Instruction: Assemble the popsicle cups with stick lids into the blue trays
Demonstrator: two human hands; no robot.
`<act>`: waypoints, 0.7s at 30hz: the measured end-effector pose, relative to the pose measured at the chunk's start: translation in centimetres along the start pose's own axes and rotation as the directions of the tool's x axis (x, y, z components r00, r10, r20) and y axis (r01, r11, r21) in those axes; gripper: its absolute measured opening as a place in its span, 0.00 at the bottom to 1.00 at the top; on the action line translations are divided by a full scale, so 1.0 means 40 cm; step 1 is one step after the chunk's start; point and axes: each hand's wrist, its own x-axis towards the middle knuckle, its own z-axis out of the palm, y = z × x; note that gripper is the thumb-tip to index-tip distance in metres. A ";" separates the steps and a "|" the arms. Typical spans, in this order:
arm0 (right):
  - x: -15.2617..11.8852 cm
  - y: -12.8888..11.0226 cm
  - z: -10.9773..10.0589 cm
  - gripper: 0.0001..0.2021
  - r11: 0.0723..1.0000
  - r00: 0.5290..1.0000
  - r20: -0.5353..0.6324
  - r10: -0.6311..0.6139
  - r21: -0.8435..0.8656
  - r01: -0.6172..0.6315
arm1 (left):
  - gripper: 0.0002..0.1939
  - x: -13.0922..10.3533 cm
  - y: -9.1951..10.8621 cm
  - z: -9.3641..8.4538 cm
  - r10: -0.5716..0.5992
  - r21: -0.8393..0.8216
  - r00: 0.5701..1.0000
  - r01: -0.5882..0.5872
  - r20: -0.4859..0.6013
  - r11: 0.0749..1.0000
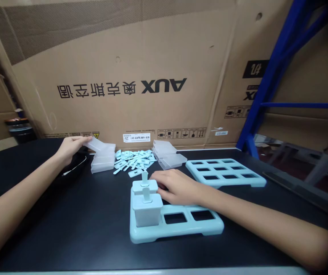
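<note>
My left hand [71, 149] pinches a translucent plastic piece [95, 144] at the top of a stack of clear pieces [103, 160] at the back left. Over the near blue frame [178, 229], my right hand [174, 185] is curled beside the rear of two lidded molds; what its fingers hold, if anything, is hidden. The front mold [147, 214] stands upright in the frame's front left opening, with a blue lid and an upright tab. Just behind it is the second blue lid [141, 186]. Two front openings of the frame are unfilled.
Small blue stick parts [135, 160] lie in a loose pile at the back. Right of them are more translucent pieces [166, 154]. Another blue frame [227, 172] lies at the back right. Large cardboard [124, 57] stands behind the black table [81, 229], and a blue metal post [267, 84] rises at right.
</note>
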 end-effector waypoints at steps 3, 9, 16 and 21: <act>-0.001 -0.002 -0.002 0.07 1.000 1.000 -0.008 -0.006 -0.007 0.006 | 0.18 -0.009 0.003 0.002 -0.055 -0.007 0.998 0.055 0.036 0.998; -0.002 -0.001 -0.002 0.07 1.000 1.000 -0.016 -0.012 -0.011 0.012 | 0.15 -0.014 -0.007 0.015 0.002 0.048 0.995 -0.006 0.098 0.999; -0.002 -0.001 -0.003 0.07 1.000 0.999 -0.021 -0.025 -0.018 0.025 | 0.13 -0.017 -0.026 0.032 0.118 0.198 0.985 -0.141 0.124 0.970; -0.003 0.000 -0.002 0.07 1.000 1.000 -0.020 -0.023 -0.014 0.023 | 0.14 -0.029 -0.020 0.037 0.112 0.259 0.976 -0.159 0.188 0.953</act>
